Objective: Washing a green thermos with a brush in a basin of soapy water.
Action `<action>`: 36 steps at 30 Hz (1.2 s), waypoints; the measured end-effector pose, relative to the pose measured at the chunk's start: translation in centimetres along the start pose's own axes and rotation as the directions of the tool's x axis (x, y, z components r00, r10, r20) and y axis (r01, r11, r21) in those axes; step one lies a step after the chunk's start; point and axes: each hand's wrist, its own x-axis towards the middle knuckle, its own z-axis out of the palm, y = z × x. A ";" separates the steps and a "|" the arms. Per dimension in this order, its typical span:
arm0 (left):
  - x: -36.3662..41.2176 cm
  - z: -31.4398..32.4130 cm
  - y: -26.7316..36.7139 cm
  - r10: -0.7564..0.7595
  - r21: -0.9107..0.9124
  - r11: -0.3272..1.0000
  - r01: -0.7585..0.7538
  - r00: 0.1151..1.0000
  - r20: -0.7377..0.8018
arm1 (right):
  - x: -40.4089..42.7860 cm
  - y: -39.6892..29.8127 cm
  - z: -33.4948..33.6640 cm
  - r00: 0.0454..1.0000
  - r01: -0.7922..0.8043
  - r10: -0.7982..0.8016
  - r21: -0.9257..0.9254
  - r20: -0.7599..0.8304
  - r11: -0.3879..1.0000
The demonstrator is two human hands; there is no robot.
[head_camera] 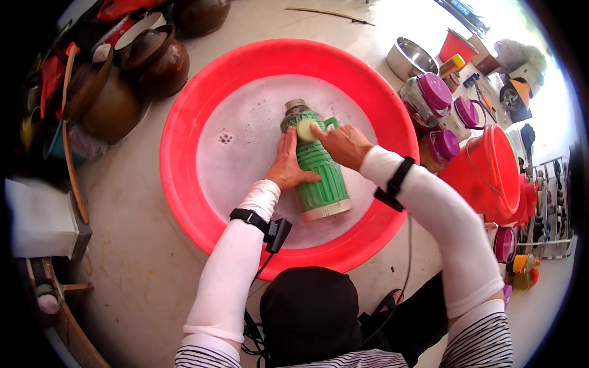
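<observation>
A green plastic thermos flask with a cork stopper and a pale base lies tilted in a large red plastic basin. Foamy water surrounds the flask. My left hand grips its side, thumb across the ribbed body. In my right hand is a round, pale yellow pad, pressed against the flask near its shoulder; whether the pad is sponge or something else I cannot tell. The flask's small green handle points right, just above my right hand.
Brown glazed jars stand at the upper left. On the right are a steel pot, jars with purple lids, a red bucket and a wire rack. A thin stick lies beyond the basin. Cables hang from both wrist straps.
</observation>
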 end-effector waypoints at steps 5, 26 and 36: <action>-0.4 0.7 1.0 -0.021 0.074 0.997 0.021 1.000 0.001 | -6.9 -0.9 -1.5 0.926 0.285 -0.277 0.007 0.255 0.959; -0.2 1.8 1.5 -0.045 -0.043 0.998 0.042 0.997 -0.067 | -0.1 2.7 -0.5 0.972 0.193 -0.156 -0.222 0.176 0.956; -0.4 1.2 0.7 -0.099 -0.152 0.984 0.091 0.994 -0.045 | -4.8 2.3 1.8 0.986 0.081 -0.107 0.190 0.131 0.978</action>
